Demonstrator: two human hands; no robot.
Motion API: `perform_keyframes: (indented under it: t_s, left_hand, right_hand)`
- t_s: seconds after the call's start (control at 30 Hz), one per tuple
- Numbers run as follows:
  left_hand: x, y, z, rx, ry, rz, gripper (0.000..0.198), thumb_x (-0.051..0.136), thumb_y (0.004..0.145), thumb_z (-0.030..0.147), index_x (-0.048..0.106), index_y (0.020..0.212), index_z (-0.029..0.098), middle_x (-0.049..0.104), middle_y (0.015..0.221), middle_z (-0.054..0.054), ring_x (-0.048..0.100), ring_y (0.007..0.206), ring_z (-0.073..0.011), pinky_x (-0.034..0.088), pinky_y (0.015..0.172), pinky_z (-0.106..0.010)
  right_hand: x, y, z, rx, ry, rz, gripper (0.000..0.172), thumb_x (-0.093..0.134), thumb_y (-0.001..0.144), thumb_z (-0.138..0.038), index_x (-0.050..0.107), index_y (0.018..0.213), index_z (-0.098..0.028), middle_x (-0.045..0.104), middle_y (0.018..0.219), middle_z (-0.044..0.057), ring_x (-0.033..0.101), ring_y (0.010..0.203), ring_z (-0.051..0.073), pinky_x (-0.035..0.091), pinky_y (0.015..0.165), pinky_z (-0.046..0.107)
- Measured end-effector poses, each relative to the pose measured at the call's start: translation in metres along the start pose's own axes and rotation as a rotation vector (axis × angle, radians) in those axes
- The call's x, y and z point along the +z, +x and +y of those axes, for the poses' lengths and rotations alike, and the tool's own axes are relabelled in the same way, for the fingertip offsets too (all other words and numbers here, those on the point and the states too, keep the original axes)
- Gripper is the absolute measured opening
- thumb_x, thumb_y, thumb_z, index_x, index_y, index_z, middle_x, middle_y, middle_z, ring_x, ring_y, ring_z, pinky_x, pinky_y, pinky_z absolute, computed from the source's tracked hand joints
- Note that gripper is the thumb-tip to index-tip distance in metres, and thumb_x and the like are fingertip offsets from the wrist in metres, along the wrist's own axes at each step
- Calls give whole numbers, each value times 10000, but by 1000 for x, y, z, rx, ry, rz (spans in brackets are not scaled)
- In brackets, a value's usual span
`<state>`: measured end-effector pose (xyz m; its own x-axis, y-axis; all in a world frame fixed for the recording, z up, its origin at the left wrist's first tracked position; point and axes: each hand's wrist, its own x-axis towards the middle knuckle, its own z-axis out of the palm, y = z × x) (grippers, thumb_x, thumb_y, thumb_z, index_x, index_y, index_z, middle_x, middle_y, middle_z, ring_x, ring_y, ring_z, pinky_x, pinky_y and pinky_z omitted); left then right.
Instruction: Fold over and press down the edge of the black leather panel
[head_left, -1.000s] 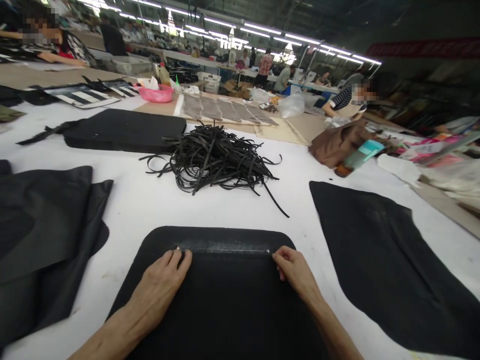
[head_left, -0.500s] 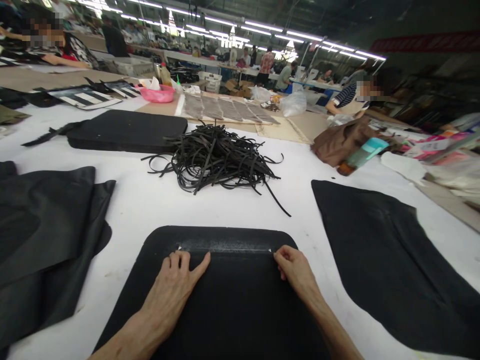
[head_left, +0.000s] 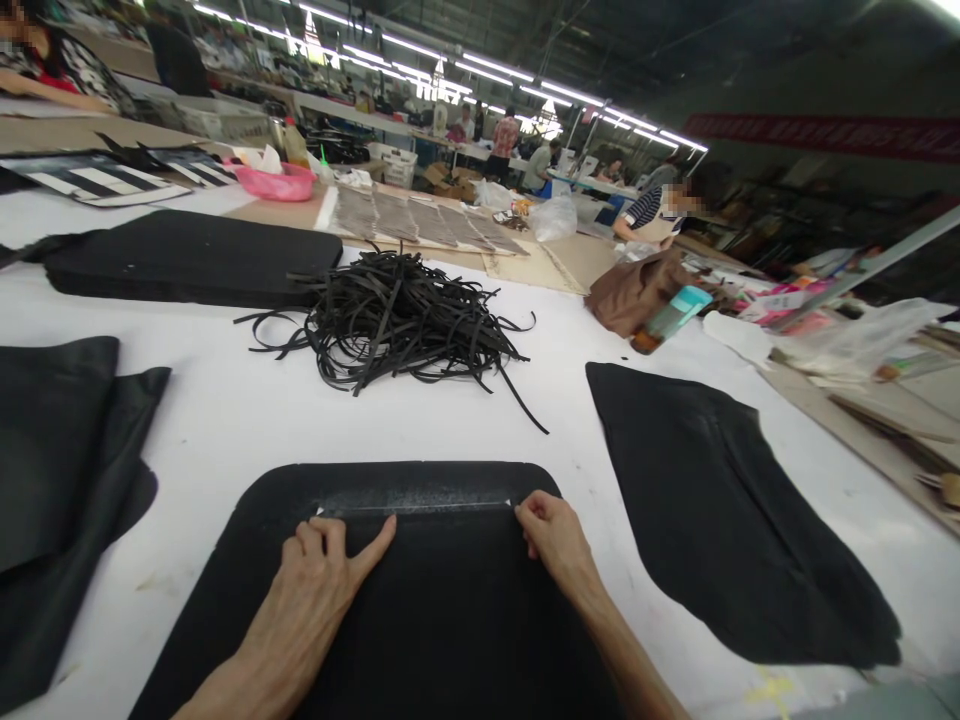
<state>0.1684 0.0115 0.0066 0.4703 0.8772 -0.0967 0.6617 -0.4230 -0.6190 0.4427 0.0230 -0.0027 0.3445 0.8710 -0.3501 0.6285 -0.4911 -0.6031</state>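
Observation:
A large black panel with rounded corners (head_left: 450, 600) lies on the white table before me. Across its upper part runs a pale line with a small white mark at each end. My left hand (head_left: 322, 575) rests on the panel, thumb spread away from the fingers, its fingertips just below the left mark. Over at the right mark, the thumb and index finger of my right hand (head_left: 551, 530) are pinched together at the panel's surface; whatever is between them is too small to make out.
Beyond the panel lie a heap of black strips (head_left: 405, 315) and a stack of black panels (head_left: 195, 260). Black sheets flank me at left (head_left: 52, 450) and right (head_left: 720, 500). A bottle (head_left: 671, 318) lies by a brown cloth (head_left: 634, 290). People are in the background.
The whole view has shifted, so most table items appear further left. Both hands keep nearly the same places on the panel.

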Motion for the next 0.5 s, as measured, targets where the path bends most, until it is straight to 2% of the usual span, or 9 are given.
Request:
perform_keyframes:
  t_s: [0.23,0.37,0.43,0.5]
  left_hand:
    - [-1,1,-1,9,-88,-10,813,404,734,-53,204,1348,439,610,904,-135,598,681,-263,423,554,-336]
    - [4,2,8,-48,-96,43,780,450,730,-20,266,1334,440,617,935,-143,617,761,-307,454,565,-380]
    - [8,-1,13,-64,35,91,726,486,742,51,294,1327,435,624,939,-144,617,790,-336,474,568,-461]
    - [12,-6,15,27,393,112,532,464,811,181,393,1286,411,617,969,-144,610,745,-318,481,529,-512]
  right_hand:
    - [2,0,0,-1,-53,35,172,431,757,-281,446,599,-217,509,471,-52,524,415,107,341,421,209]
    - [6,-4,10,-29,-149,93,142,425,800,-352,440,702,-251,528,550,-32,556,483,140,400,442,240]
    - [14,4,8,-69,-326,129,210,406,828,-488,508,785,-310,596,709,12,614,632,177,437,449,265]
    - [31,28,-13,-199,-367,91,198,474,811,-544,552,903,-387,604,913,51,612,820,213,455,462,283]
